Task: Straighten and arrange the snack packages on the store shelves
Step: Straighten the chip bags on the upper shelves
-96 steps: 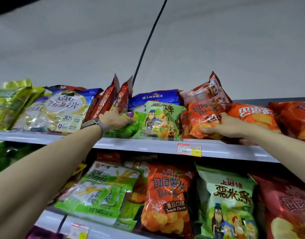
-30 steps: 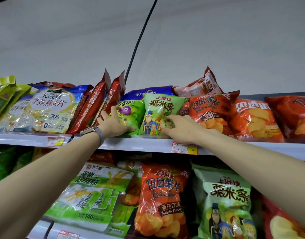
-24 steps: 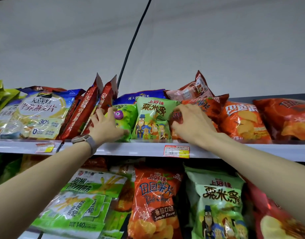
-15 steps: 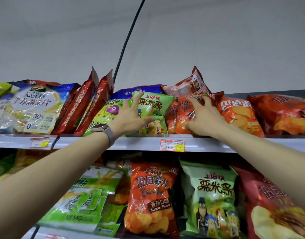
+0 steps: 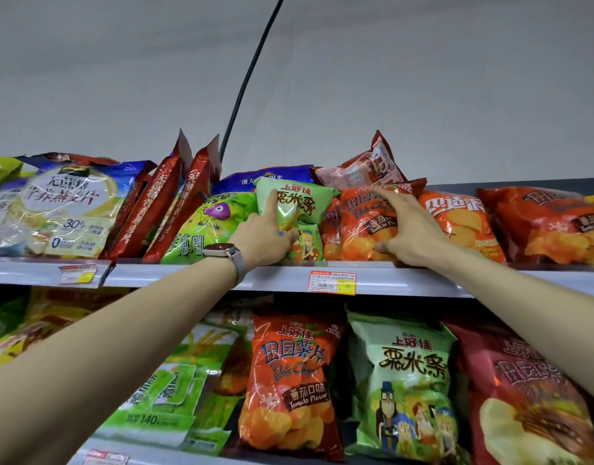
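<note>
Up on the top shelf (image 5: 174, 275), the left hand (image 5: 263, 236), a watch (image 5: 221, 250) on its wrist, grips the pale green bag (image 5: 300, 204) by its left edge. Its forefinger (image 5: 272, 204) runs straight up the front. That bag stands at the shelf's front lip, between a bright green bag (image 5: 205, 226) and the orange tomato bag (image 5: 359, 226), touching both. The right hand (image 5: 414, 236) holds the orange tomato bag, thumb hooked at its lower right corner and forefinger (image 5: 387, 198) stretched across its top. A price tag (image 5: 332, 281) sits on the rail just below.
</note>
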Demonstrator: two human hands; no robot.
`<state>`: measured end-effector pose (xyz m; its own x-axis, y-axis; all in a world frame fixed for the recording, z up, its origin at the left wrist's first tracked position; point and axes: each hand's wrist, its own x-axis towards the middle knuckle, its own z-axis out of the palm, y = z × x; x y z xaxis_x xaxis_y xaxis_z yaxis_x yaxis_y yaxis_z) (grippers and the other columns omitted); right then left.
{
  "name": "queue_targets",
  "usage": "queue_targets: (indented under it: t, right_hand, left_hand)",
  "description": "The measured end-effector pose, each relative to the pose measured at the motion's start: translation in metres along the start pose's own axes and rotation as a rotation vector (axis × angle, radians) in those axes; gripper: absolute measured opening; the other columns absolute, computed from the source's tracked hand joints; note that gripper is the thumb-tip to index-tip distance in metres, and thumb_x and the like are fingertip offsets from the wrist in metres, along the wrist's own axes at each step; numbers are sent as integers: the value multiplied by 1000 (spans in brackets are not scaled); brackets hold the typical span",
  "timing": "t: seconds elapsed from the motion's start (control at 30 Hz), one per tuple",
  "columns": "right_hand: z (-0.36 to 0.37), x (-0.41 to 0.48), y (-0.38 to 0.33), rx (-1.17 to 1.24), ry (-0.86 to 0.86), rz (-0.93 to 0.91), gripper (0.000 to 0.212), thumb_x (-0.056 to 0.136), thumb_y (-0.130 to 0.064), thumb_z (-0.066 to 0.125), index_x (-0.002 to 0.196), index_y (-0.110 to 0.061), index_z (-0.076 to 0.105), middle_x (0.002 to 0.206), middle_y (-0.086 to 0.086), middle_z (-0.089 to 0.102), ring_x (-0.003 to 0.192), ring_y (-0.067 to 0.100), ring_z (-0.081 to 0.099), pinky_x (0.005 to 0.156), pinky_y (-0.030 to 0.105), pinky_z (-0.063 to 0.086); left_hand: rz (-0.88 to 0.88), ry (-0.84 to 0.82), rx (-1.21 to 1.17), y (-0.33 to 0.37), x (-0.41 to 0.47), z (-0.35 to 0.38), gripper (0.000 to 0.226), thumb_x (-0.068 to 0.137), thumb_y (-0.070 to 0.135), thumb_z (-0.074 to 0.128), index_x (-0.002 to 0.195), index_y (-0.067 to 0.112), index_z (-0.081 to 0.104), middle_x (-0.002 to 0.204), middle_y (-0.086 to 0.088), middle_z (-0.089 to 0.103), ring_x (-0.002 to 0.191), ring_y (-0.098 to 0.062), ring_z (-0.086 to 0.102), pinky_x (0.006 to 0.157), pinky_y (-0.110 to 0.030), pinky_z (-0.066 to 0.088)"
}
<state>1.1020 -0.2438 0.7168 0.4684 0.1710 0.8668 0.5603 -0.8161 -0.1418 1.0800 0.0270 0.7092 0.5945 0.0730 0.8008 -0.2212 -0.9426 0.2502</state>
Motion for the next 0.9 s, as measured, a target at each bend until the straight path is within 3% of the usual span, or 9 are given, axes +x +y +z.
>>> queue_targets:
  t: [0.1,0.23,0.37,0.47,0.7,0.8,0.9]
  right_hand:
    - [1,-6,4,-87,-71,-7,95,89,-30,80,164,-31,21,172,-2,16,154,28,26,122,45,27]
    - [0,-7,5,-126,-120,33,95,92,-41,73,164,-38,12,174,-3,5,154,32,24,121,52,32]
    - [3,-8,5,-76,-110,103,102,91,-45,72,165,-29,3,169,9,19,144,38,41,115,51,41]
    - [5,-8,7,-90,-160,96,104,90,-48,69,165,-27,0,166,10,27,143,37,42,114,52,41]
    - [0,-9,10,-91,-191,102,103,86,-54,63,163,-36,-3,171,5,16,146,36,38,113,54,42]
    - [-2,-10,11,-115,-185,111,101,89,-57,61,163,-34,-3,171,3,15,146,34,38,112,53,43]
    - [-9,-16,10,-108,-184,114,97,92,-56,60,164,-27,2,170,3,16,147,34,37,113,52,42]
  left_hand:
    - [-19,9,-18,3,-4,0,97,102,56,56,167,28,-11,141,-31,53,121,-50,60,103,-49,49]
    - [-31,36,-27,14,-13,0,98,103,54,56,168,22,-10,168,-30,16,146,-54,36,118,-53,34]
    - [-10,55,17,16,-13,1,101,100,53,59,168,19,-7,171,-26,3,150,-56,26,121,-58,31]
    - [-18,30,60,24,-18,1,98,101,49,58,168,17,-5,173,-25,-2,152,-56,24,121,-57,31]
    - [-21,7,80,33,-32,-4,96,99,45,61,169,16,1,173,-23,-3,154,-53,19,121,-55,29]
    - [17,40,145,41,-39,-10,82,99,44,58,165,14,20,174,-18,1,157,-43,16,120,-53,31]
    - [49,43,179,55,-46,-16,61,98,41,56,151,11,48,167,-19,26,149,-40,29,113,-50,39]
